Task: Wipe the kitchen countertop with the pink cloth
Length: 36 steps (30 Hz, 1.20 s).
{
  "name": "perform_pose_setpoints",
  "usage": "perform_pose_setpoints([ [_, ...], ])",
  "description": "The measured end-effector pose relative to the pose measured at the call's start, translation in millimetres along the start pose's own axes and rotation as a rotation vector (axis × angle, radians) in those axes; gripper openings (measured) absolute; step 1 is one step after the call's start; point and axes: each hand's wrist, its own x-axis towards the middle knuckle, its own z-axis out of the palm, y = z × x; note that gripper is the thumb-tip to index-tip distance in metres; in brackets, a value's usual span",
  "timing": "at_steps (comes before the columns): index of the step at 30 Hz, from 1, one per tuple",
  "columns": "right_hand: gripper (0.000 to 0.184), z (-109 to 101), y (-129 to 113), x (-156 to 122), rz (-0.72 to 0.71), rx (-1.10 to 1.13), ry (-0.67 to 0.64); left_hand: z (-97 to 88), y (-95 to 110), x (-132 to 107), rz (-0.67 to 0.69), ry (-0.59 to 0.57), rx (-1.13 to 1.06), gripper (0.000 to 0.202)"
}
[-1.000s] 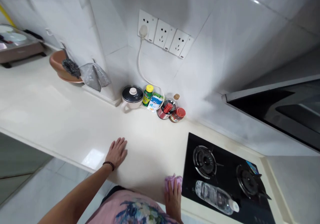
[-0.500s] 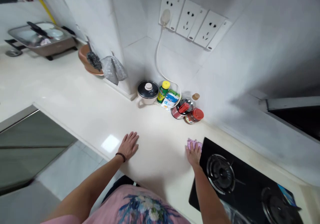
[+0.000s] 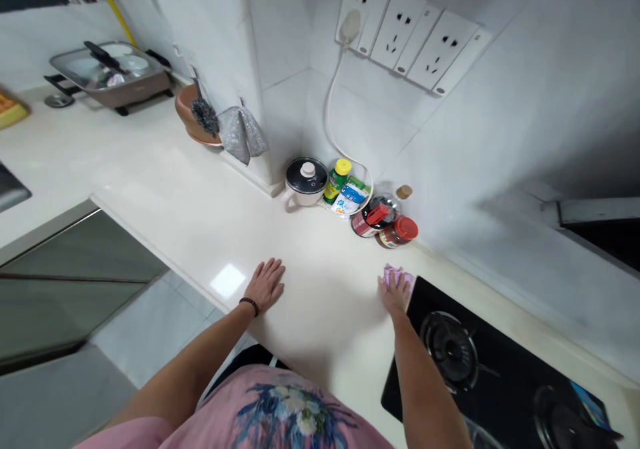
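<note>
My left hand (image 3: 266, 285) lies flat on the white countertop (image 3: 320, 302), fingers stretched out, with a dark beaded bracelet at the wrist. It holds nothing. Under my right hand (image 3: 395, 294) is a crumpled pink cloth (image 3: 399, 275), pressed to the counter beside the back left corner of the black gas stove (image 3: 480, 382). The fingers partly cover the cloth. Behind the hands, along the wall, stand a small lidded pot (image 3: 306, 183), a green bottle with a yellow cap (image 3: 337, 182), a blue-and-white packet (image 3: 351, 197) and a red-lidded jar (image 3: 399, 232).
A dark bottle with a red cap (image 3: 367, 222) stands beside the jar. A white cord (image 3: 330, 112) runs down from the wall sockets (image 3: 400, 32). Grey cloths (image 3: 243, 134) hang at the pillar, near a brown basin (image 3: 189, 112). An electric pan (image 3: 117, 85) sits far left.
My right hand and the pink cloth have slid a little towards the wall, along the stove's edge. My left hand stays about where it was. The whole view has shifted slightly left.
</note>
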Motion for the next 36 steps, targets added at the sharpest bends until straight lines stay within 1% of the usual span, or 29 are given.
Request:
perform_pose_setpoints([
  [2, 0.080, 7.2, -4.5, -30.1, -0.005, -0.008, 0.000, 0.0, 0.4, 0.0, -0.002, 0.005, 0.003, 0.061],
  [7, 0.080, 32.2, -10.7, -116.4, -0.060, 0.084, 0.024, 1.5, -0.3, 1.5, -0.002, 0.012, 0.006, 0.061],
  [11, 0.076, 54.7, -12.0, -199.4, -0.099, 0.048, 0.025, 2.5, -1.5, 2.2, 0.008, 0.029, 0.003, 0.061],
  [15, 0.070, 79.5, -7.2, -281.0, -0.131, 0.007, -0.001, 1.3, -0.3, 2.5, 0.010, 0.020, -0.006, 0.062],
  [17, 0.070, 91.1, -2.9, -310.2, -0.139, -0.002, -0.041, 0.1, 1.2, 2.8, 0.004, 0.012, -0.016, 0.062],
  [18, 0.070, 96.1, -0.7, -320.5, -0.140, -0.001, -0.070, -0.5, 2.0, 3.1, 0.000, 0.006, -0.019, 0.062],
  [20, 0.068, 102.8, 2.9, -332.2, -0.122, -0.005, -0.130, -1.7, 3.2, 3.6, -0.008, -0.007, -0.021, 0.062],
  [22, 0.068, 103.3, 4.2, -333.2, -0.109, -0.026, -0.163, -2.6, 4.1, 4.0, -0.013, -0.021, -0.021, 0.062],
  [24, 0.069, 96.5, 1.8, -324.4, -0.134, -0.046, -0.161, -3.2, 4.4, 4.0, -0.014, -0.028, -0.020, 0.062],
  [27, 0.068, 75.9, -9.7, -291.6, -0.197, -0.041, -0.132, -3.3, 3.9, 3.2, -0.007, -0.022, -0.012, 0.061],
  [29, 0.068, 59.7, -20.9, -256.7, -0.228, -0.037, -0.122, -2.8, 3.1, 2.4, 0.000, -0.009, -0.005, 0.061],
  [32, 0.067, 38.0, -37.9, -193.3, -0.257, -0.037, -0.121, -1.5, 2.0, 1.5, 0.008, 0.002, -0.004, 0.060],
  [36, 0.069, 17.1, -56.5, -111.9, -0.220, -0.036, -0.099, -0.6, 1.8, 1.1, 0.003, -0.007, -0.005, 0.061],
])
